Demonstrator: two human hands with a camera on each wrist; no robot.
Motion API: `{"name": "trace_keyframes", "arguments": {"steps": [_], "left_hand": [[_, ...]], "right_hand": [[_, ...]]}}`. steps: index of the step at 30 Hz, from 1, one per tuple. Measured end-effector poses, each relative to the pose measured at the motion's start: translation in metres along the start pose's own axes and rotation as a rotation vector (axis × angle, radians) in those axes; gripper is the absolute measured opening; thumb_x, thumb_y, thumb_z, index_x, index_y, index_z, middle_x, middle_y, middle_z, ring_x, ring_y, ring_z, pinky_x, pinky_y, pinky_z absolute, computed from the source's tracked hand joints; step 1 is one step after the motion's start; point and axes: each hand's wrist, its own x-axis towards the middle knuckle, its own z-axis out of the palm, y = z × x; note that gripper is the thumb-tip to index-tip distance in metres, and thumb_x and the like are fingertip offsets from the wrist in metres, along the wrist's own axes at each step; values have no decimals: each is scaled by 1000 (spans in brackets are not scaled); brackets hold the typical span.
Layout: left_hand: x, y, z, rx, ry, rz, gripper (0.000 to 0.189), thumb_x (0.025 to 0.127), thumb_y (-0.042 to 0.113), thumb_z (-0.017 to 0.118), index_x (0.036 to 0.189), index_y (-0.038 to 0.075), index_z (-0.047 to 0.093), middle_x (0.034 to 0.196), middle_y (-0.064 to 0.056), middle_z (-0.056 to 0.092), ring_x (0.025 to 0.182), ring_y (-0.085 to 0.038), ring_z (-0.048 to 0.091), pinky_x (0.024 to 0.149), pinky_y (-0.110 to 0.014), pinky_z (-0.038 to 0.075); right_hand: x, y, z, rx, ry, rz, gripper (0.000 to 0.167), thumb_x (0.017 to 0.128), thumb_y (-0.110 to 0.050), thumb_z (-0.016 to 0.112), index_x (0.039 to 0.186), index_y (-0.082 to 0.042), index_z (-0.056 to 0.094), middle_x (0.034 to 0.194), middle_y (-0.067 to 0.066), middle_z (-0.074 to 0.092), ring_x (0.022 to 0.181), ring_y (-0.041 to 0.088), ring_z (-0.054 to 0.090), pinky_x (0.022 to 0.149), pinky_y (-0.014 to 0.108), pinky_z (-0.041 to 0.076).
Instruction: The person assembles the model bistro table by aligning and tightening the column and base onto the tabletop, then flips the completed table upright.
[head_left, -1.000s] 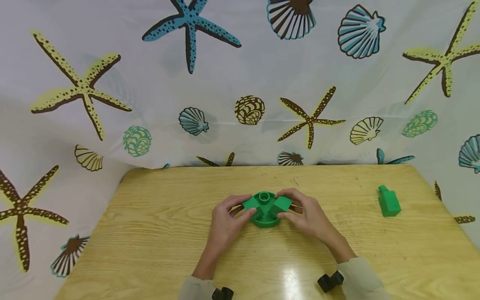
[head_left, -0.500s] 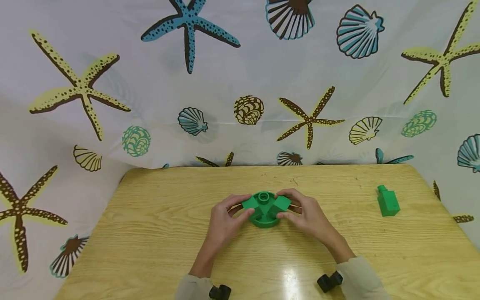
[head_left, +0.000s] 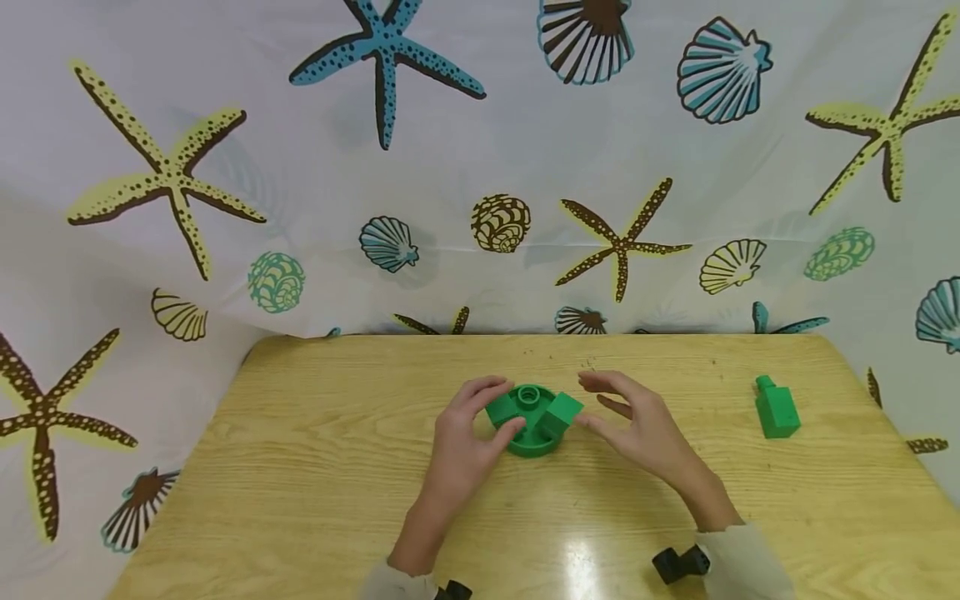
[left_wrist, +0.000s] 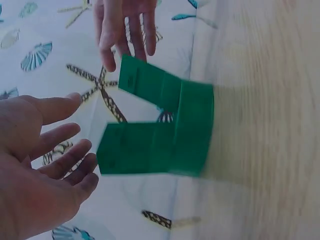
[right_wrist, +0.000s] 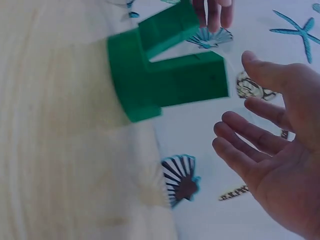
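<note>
"Where is the round green base [head_left: 532, 451]?"

"It stands between my left hand [head_left: 461, 442] and my right hand [head_left: 647, 427], which are apart, relaxed and loosely curved. Two green blocks [head_left: 561, 413] tilt outward on this base."

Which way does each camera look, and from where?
Head: worn on head, facing forward and down at the table; showing left grip, right grip, sleeves.
Left wrist: worn there, facing the green assembly; left grip near, right beyond.
Right wrist: worn there, facing it too; right grip near, left partly.
Wrist views share the assembly.
</note>
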Motion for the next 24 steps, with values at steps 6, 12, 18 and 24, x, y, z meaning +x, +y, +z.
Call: {"name": "trace_keyframes", "arguments": {"steps": [6,12,18,24], "left_hand": [[0,25,20,10,-50,36,40,88,11,83,125,2,72,126,-12,66,120,-32,63,97,-47,57],[1,37,44,68,-168,-10,46,93,14,78,135,0,65,135,-15,59,127,-32,57,101,-44,54],[4,44,63,230,-208,-63,54,96,17,76,142,-2,58,142,-17,52,133,-32,50,102,-38,54],[7,41,70,262,-115,-67,44,95,12,77,134,-3,65,133,-13,59,125,-29,57,97,-32,56]], "right_hand": [[-5,-2,-29,-146,154,-36,38,95,-9,75,132,-7,65,130,12,65,121,27,61,99,45,55],[-11,8,-55,-321,304,-17,37,94,-9,76,129,-2,67,121,14,66,112,32,62,91,58,56],[-23,21,-84,-423,455,71,39,93,-8,77,128,3,66,119,22,64,107,38,61,90,54,55],[-39,37,-111,-478,554,213,45,93,-10,77,134,3,62,125,23,61,110,39,59,91,32,50]]}}
